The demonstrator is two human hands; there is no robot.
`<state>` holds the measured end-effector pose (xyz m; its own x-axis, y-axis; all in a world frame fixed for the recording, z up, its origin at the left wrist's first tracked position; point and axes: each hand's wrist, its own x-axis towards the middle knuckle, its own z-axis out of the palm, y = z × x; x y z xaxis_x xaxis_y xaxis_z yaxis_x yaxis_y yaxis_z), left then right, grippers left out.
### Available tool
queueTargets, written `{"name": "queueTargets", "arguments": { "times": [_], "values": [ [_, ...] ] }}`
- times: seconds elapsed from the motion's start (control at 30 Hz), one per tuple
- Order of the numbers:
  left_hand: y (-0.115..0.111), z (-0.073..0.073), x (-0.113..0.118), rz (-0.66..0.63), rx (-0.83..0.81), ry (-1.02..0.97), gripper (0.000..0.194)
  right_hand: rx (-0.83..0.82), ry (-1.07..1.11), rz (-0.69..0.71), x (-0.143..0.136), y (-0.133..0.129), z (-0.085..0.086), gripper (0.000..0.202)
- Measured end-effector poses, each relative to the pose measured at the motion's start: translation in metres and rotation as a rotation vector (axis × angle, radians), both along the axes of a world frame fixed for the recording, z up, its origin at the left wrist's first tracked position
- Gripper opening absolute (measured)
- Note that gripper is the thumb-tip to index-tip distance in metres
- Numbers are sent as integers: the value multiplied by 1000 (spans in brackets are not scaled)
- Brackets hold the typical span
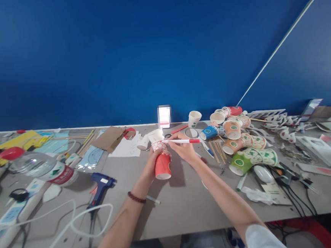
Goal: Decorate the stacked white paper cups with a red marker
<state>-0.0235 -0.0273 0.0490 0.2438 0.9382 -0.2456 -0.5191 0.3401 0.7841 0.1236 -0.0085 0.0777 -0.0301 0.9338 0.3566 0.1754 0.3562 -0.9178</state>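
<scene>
A red paper cup [163, 166] is joined end to end with a cup in a red-and-white pattern [159, 146], and my left hand [152, 161] is wrapped round the pair. In my right hand [183, 147] is a white marker with a red end [188, 141], pinched between the fingers. Its left tip lies close to the patterned cup; whether it touches I cannot tell. Just behind the cups are a white paper cup [156, 135] and another pale cup [143, 142] lying tipped.
Several decorated paper cups, among them a green one [240, 163], lie to the right beside wooden sticks [217, 152]. A blue glue gun [101, 188], a water bottle [39, 166] and a power strip [15, 216] with loose cables are at the left. A phone [164, 116] leans against the blue wall.
</scene>
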Motion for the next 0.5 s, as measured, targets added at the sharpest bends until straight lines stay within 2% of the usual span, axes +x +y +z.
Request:
{"name": "queueTargets", "arguments": {
  "times": [0.17,0.5],
  "values": [
    [-1,3,1,-6,-20,-11,62,3,7,-31,0,0,-1,10],
    [0,-1,0,3,-5,7,56,-1,9,-14,0,2,-3,7]
  ]
}}
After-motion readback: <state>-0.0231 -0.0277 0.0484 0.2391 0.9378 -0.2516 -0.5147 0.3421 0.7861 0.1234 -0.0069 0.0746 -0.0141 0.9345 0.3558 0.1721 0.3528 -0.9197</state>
